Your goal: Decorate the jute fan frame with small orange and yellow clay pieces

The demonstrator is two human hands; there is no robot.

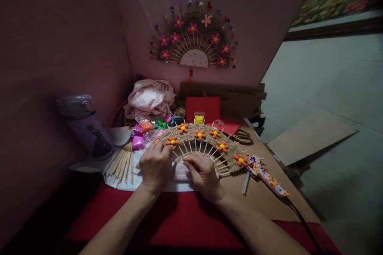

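A half-round craft fan [191,131] of twine-wrapped band and thin wooden sticks lies before me, decorated with orange flowers [200,135] that have yellow centres. Over the fan's left part is my left hand [156,165], its fingers curled and closed against the band; they hide what is beneath them. My right hand [205,173] is above the pale half-circle [181,171] at the fan's inner edge, thumb and forefinger pinched together. Anything in that pinch is too small to make out.
Loose wooden sticks [122,165] and a purple bottle [89,131] stand left. Bagged coloured clay [138,142] and bunched cloth [151,97] lie behind. A patterned glue gun [269,179] with a cord rests on cardboard [248,203] at right. A finished-looking fan [194,40] hangs on the upright panel.
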